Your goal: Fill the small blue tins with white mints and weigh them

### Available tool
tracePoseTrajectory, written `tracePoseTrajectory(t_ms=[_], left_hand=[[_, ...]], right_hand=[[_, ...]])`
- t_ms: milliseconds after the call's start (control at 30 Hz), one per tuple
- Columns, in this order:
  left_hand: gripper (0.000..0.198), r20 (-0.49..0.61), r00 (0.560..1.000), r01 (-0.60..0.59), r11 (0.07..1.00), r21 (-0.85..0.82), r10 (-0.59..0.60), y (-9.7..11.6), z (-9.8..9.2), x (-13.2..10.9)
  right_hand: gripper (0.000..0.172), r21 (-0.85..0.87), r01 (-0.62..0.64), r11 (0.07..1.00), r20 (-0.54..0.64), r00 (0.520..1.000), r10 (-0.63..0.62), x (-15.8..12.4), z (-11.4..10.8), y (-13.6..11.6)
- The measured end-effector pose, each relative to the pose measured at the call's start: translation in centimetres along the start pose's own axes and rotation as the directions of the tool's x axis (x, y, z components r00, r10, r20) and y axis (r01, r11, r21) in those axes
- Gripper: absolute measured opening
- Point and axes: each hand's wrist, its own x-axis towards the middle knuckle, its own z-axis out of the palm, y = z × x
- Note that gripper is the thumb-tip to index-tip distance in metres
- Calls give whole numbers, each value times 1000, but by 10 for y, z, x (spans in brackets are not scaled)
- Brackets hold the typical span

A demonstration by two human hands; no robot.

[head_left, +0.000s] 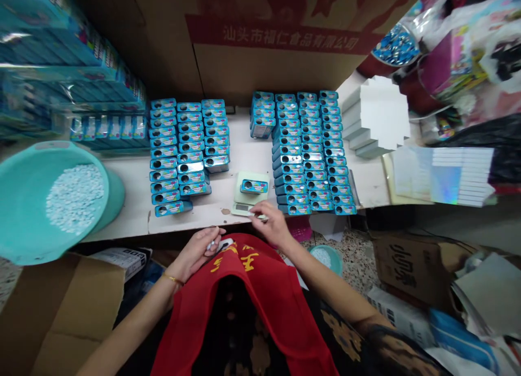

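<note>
My left hand (203, 247) is at the table's front edge, palm up and fingers curled round a few small pale-blue candies (211, 245). My right hand (271, 221) is just in front of a small pale-green scale (240, 198). Its thumb and fingers are pinched on what looks like a small pale candy (251, 214), and more pale bits show beneath the fingers. One blue tin (254, 186) with a printed front lies on the scale. Rows of similar blue tins (164, 174) stand left of the scale, and further rows of tins (314, 164) stand to its right.
A turquoise tub (112, 194) holding many pale candies stands at left, below stacked blue packages (81, 77). A large cardboard carton (260, 67) walls off the back. White folded boxes (385, 115) and shiny sheets (445, 175) lie right. Another tub (336, 259) is below.
</note>
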Motion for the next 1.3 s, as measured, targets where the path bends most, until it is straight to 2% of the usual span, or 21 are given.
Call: tracePoseTrajectory(t_ms=[100, 233, 333, 467, 600, 767, 1133, 1300], left_hand=[[28, -13, 1000, -14, 997, -81, 13, -1, -3, 2], [27, -31, 999, -12, 993, -116, 9, -2, -4, 3], [23, -46, 999, -21, 986, -164, 13, 0, -6, 0], [15, -95, 995, -41, 953, -300, 13, 8, -17, -3], [18, -104, 994, -57, 904, -423, 14, 17, -36, -4], [21, -114, 993, -71, 878, -473, 19, 19, -53, -8], [20, -153, 988, -109, 852, -512, 34, 10, -76, -14], [20, -184, 982, -125, 842, -524, 31, 13, -82, -19]], right_hand=[[7, -52, -19, 998, -108, 994, 13, 28, -16, 13], [10, -213, 52, 976, -108, 991, -76, 57, -16, 29], [13, -299, 14, 954, -177, 982, -69, 57, -19, 37], [20, -319, -67, 945, -258, 966, -19, 41, -34, 49], [45, -344, -65, 937, -135, 991, 19, 35, -44, 61], [59, -400, -20, 916, 19, 999, 30, 44, -35, 65], [62, -538, 32, 842, 169, 983, 70, 61, -11, 61], [61, -543, 55, 838, 179, 983, 51, 63, -15, 55]])
